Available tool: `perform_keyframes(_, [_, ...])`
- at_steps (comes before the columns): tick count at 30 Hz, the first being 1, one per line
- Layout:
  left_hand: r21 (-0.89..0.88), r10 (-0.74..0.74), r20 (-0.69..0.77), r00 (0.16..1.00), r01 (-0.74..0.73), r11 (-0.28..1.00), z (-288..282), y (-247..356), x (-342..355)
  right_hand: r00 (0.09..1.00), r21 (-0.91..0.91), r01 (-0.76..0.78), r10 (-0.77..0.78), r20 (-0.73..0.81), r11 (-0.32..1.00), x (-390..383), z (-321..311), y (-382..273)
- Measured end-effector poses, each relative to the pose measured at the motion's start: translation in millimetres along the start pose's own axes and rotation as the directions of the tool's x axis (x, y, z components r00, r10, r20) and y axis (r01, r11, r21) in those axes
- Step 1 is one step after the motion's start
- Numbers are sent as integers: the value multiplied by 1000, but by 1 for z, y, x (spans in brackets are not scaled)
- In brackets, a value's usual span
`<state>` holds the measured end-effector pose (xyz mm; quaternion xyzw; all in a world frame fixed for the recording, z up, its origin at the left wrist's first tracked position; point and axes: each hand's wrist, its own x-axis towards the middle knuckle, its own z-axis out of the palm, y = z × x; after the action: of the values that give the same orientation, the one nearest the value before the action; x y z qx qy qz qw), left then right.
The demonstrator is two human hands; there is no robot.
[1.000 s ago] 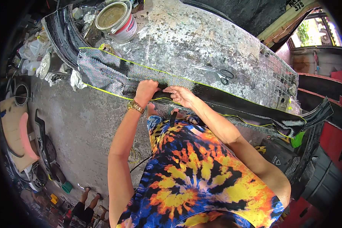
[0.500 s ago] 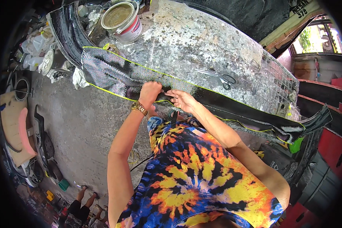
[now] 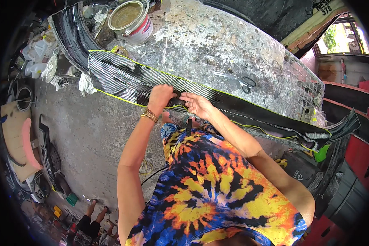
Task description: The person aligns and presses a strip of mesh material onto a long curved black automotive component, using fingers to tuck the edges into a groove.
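A long strip of woven black-and-silver carbon fibre cloth [image 3: 115, 80] with yellow edging lies along a long dark curved mould [image 3: 71, 37], whose ends stick out at both sides. My left hand [image 3: 160, 98], with a gold watch at the wrist, is closed on the cloth near its middle, knuckles up. Just right of it, my right hand [image 3: 197, 105] has its fingers partly stretched and apart, their tips at the cloth. A small gap lies between the hands. The left fingertips are hidden under that hand.
On the paint-spattered table, scissors [image 3: 244, 82] lie beyond the cloth to the right. A can [image 3: 137, 26] stands at the far left. Plastic bottles [image 3: 37, 51] crowd the left side. Black parts [image 3: 49, 151] lie on the floor, and another person's legs [image 3: 96, 215] show at lower left.
Both hands stay at nearly the same place on the cloth. The left hand has shifted very slightly, and the whole view has tilted a little.
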<state>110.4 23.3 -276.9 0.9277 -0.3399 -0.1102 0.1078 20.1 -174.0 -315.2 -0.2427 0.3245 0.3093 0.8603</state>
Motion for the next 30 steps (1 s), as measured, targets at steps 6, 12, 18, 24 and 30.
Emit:
perform_keyframes(6, [46, 2, 27, 1000, -3, 999, -6, -27, -11, 998, 5, -17, 17, -57, 1000, -4, 14, -2])
perform_keyframes(12, [74, 23, 55, 998, -27, 997, -4, -26, -10, 998, 16, -21, 21, -51, 1000, -2, 8, -2])
perform_keyframes(18, [81, -17, 40, 999, 14, 997, -3, -24, -10, 999, 20, -14, 15, -44, 1000, -2, 8, 1])
perform_keyframes(24, [119, 20, 30, 999, -24, 993, 1, -26, -9, 998, 30, -19, 21, -53, 999, -5, 11, -1])
perform_keyframes(30, [140, 93, 40, 995, -98, 985, 4, -30, -10, 998, 10, 4, -4, -58, 1000, -8, 18, -3])
